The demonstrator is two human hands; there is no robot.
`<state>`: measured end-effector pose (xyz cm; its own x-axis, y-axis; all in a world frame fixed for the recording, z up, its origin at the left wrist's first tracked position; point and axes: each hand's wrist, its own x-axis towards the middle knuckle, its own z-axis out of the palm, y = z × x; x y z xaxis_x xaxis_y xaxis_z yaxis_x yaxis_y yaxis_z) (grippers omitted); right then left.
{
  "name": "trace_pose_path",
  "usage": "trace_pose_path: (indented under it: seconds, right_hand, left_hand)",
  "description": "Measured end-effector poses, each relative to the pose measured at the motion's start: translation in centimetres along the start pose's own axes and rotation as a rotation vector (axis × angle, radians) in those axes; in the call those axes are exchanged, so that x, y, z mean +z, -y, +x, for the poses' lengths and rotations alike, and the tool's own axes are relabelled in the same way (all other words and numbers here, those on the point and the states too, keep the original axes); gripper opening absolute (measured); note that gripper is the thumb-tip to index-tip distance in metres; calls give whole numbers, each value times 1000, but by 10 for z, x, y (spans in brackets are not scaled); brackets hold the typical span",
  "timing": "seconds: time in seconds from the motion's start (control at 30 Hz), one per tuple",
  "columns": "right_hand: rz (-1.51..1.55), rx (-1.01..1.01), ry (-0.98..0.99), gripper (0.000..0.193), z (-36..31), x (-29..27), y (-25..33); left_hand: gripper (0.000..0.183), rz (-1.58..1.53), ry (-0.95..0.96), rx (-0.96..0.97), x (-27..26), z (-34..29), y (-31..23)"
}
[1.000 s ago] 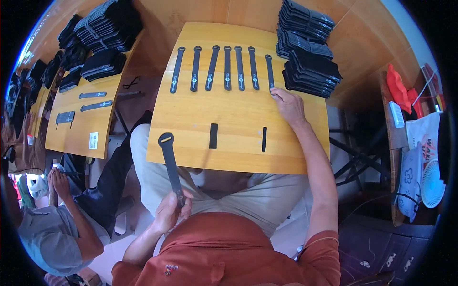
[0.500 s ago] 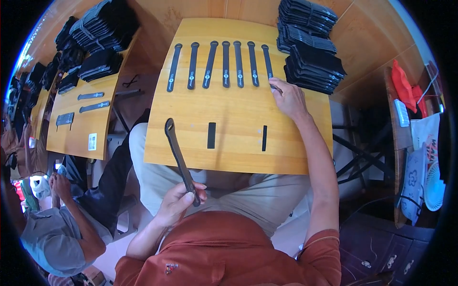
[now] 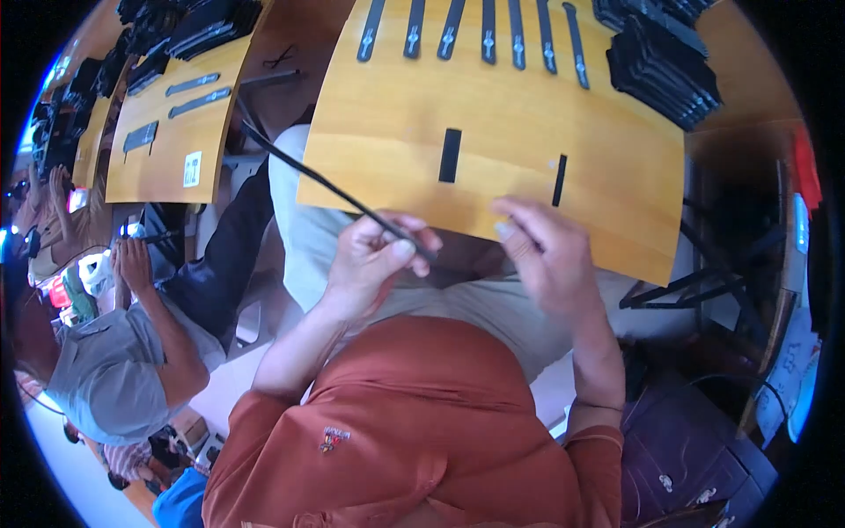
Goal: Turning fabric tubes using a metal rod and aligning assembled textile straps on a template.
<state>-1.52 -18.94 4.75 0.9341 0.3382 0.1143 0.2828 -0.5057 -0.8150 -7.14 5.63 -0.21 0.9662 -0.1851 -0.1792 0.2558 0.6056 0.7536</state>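
Observation:
In my left hand (image 3: 374,264), a long black strap (image 3: 326,182) is pinched at one end between thumb and fingers; its free end slants up to the left, past the near table edge. My right hand (image 3: 554,255), somewhat blurred, hovers at the near edge of the table, to the right of the left hand and apart from the strap. Its fingers are partly stretched, and nothing shows in them. Several similar straps (image 3: 488,35) with pale marks lie side by side across the far part of the wooden table (image 3: 378,132), their far ends cut off by the frame.
Two short black strips, a wider one (image 3: 450,156) and a narrower one (image 3: 560,180), lie on the near part of the table. Black bundles (image 3: 664,75) are stacked at its far right. A neighbouring table (image 3: 132,185) holds more straps, and a person in grey (image 3: 132,378) sits by it.
My right hand has left the rightmost strap in the row and come back toward my left hand. The left hand's strap has tilted further left. The whole view has shifted.

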Motion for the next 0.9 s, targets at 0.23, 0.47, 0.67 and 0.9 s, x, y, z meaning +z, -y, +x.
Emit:
trace_pose_path:
  seconds: [0.23, 0.47, 0.67, 0.9]
  right_hand:
    - [203, -149, 76, 23, -21, 37, 17]
    - [174, -183, 138, 19, -21, 36, 20]
    - [174, -153, 178, 18, -21, 38, 17]
    - [221, -165, 179, 19, -23, 35, 15]
  left_hand:
    - [24, 13, 26, -33, 6, 2, -7]
    - [19, 22, 95, 66, -2, -4, -2]
    - [19, 137, 145, 99, -7, -2, -5]
    - [19, 239, 136, 113, -8, -3, -6]
